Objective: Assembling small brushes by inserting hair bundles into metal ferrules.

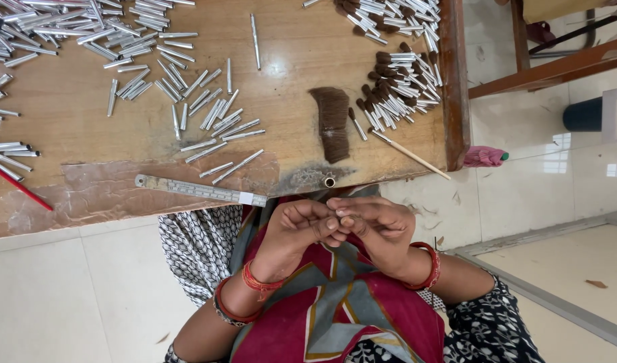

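On my wooden table there's a metal ruler along the near edge, loose silver tubes scattered far left, a flat tuft of brown bristles, and a pile of bristle-tipped tubes far right.

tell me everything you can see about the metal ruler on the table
The metal ruler is a long, thin, flat strip of grey steel with fine graduations along it. It lies flat near the edge of the wooden table, slightly slanted, on a worn, pale patch of the top. Its left end is rounded with a small hole; a pale tag sits by its right end. Neither hand touches it.
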